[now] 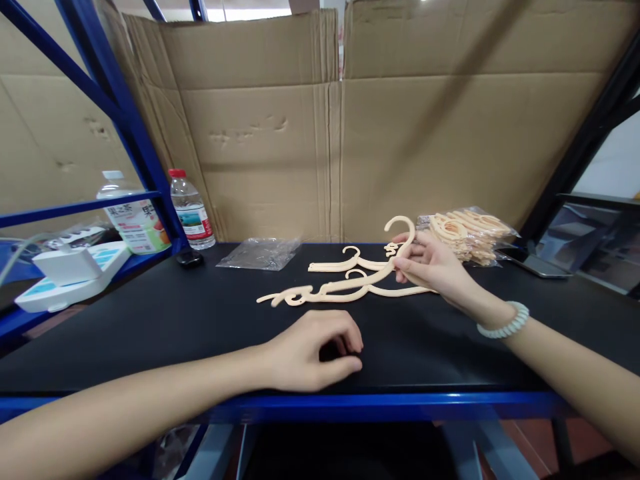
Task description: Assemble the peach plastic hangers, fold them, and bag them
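My right hand (433, 267) pinches a cream plastic hanger (357, 281) near the base of its hook, thumb and fingers closed. The hook curves up above the fingertips, and one arm of the hanger slants down to the left. Behind and below it, more cream hangers (335, 267) lie flat on the black tabletop (200, 333); the held one partly covers them. Near the front edge my left hand (317, 350) rests on the table, loosely curled, with a gap between thumb and fingers and nothing held.
Plastic-wrapped hangers (465, 233) are piled at the back right, beside a flat dark device (537, 265). A clear plastic bag (260, 254) lies at the back. On the left stand a red-capped bottle (193, 213), a larger bottle (133, 220) and a white power strip (75, 277). Cardboard (265, 147) walls the back.
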`<action>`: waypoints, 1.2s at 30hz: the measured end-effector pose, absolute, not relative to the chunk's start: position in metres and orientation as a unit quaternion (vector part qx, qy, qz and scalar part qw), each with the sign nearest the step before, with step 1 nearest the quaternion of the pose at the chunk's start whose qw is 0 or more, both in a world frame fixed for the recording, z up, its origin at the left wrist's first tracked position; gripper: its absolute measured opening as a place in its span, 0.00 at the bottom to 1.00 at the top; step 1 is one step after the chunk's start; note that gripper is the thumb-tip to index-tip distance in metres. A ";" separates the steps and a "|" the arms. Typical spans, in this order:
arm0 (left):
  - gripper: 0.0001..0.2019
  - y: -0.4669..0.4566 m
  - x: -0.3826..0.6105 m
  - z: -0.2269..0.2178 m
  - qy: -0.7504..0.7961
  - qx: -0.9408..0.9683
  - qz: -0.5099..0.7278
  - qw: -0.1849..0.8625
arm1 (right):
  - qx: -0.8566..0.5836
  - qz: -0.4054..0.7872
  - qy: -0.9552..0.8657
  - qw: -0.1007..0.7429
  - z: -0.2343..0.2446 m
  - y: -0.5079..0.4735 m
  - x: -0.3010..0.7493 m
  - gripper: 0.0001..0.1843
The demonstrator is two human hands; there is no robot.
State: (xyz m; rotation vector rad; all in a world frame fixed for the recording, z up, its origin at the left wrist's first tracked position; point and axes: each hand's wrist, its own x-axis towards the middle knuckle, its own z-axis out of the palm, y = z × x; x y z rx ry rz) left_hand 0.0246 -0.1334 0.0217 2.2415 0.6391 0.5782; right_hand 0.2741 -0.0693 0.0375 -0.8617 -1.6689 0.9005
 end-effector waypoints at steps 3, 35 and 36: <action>0.09 -0.141 0.024 0.023 0.151 0.963 0.194 0.109 | -0.384 0.354 -0.706 0.478 0.025 -0.072 0.263 0.27; 0.29 -0.127 0.017 0.009 0.341 0.927 0.146 0.056 | -0.404 0.067 -0.885 0.221 0.019 -0.064 0.277 0.12; 0.30 -0.125 0.016 0.009 0.339 0.927 0.148 0.058 | -0.402 0.067 -0.888 0.213 0.020 -0.064 0.277 0.09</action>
